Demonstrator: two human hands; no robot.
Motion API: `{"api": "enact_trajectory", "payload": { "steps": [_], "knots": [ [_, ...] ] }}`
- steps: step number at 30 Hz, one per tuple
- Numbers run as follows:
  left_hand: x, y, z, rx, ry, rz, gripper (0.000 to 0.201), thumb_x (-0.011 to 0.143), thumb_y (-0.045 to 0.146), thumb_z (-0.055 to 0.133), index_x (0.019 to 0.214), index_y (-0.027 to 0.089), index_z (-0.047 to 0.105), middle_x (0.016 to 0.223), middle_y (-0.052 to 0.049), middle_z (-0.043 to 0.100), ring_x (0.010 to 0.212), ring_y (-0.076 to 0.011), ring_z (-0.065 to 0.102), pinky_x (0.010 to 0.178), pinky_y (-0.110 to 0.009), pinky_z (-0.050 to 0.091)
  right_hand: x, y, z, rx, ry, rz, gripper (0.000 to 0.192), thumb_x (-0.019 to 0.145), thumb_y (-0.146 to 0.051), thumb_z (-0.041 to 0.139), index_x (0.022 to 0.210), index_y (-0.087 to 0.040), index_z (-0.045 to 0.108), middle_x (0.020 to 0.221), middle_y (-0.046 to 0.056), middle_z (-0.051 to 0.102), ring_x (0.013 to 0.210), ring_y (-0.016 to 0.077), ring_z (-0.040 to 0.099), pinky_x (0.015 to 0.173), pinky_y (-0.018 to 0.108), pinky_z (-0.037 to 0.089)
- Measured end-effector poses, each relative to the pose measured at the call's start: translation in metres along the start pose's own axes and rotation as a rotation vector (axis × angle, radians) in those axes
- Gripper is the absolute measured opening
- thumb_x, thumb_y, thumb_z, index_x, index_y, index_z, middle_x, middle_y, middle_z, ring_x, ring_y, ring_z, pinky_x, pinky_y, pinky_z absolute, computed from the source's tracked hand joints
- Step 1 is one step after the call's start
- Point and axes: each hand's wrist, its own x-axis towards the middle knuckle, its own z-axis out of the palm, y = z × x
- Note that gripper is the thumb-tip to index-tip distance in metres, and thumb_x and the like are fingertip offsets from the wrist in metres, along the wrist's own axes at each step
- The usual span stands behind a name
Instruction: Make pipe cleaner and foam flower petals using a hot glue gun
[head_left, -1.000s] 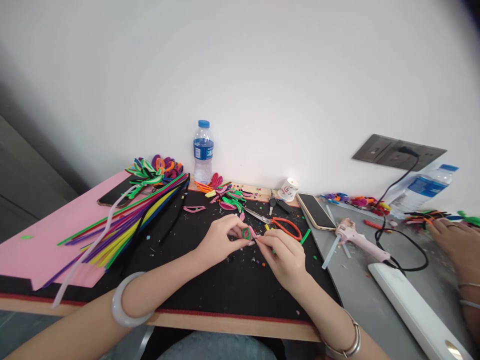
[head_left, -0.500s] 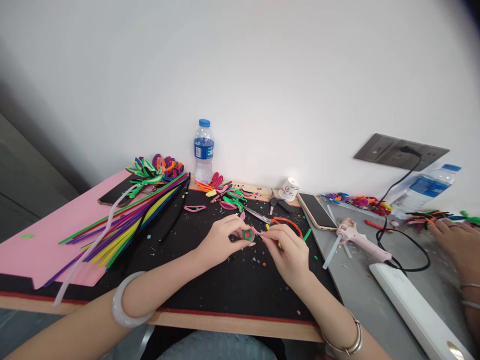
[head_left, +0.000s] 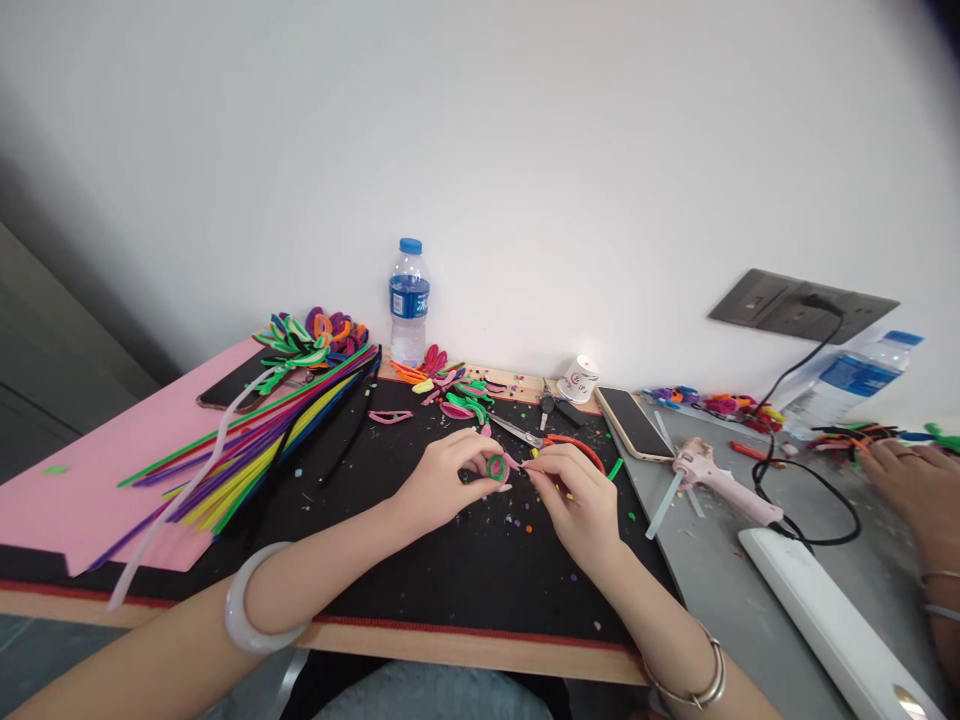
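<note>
At mid-table, over the black felt mat (head_left: 420, 580), the left hand (head_left: 442, 480) pinched a small green-and-pink coiled chenille loop (head_left: 497, 467) between thumb and fingers; the right hand (head_left: 577, 500) gripped its short pink tail end. Orange-handled scissors (head_left: 559, 442) lay just behind the right hand; a sheaf of long multicoloured chenille stems (head_left: 277, 430) to the left; a pink glue gun (head_left: 716, 480) to the right. Risk, judged: the coil could spring open should either pinch slacken.
</note>
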Motion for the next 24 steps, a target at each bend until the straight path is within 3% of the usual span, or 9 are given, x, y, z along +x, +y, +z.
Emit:
{"api": "enact_trajectory", "payload": {
  "steps": [14,24],
  "knots": [
    [-0.0002,-0.0031,0.0018,-0.026,-0.007,-0.024,0.021,0.071,0.017,0.068,0.090,0.018,0.060,0.083,0.000,0.056,0.070,-0.0107,0.060,0.069,-0.025,0.056,-0.0016,0.0004,0.0005,0.003,-0.056,-0.046,0.010,0.084,-0.009,0.053,0.082,-0.017,0.058,0.077,0.005,0.060,0.072,0.0147,0.058,0.064,0.026,0.048],
    [-0.0003,-0.0019,0.0017,-0.027,0.003,-0.045,0.031,0.069,0.015,0.068,0.098,0.018,0.058,0.085,-0.002,0.058,0.074,-0.0128,0.062,0.070,-0.026,0.057,-0.0011,-0.0013,0.0003,0.012,-0.066,-0.048,0.010,0.084,-0.008,0.052,0.082,-0.017,0.057,0.077,0.006,0.060,0.073,0.0146,0.058,0.065,0.026,0.048]
  ]
}}
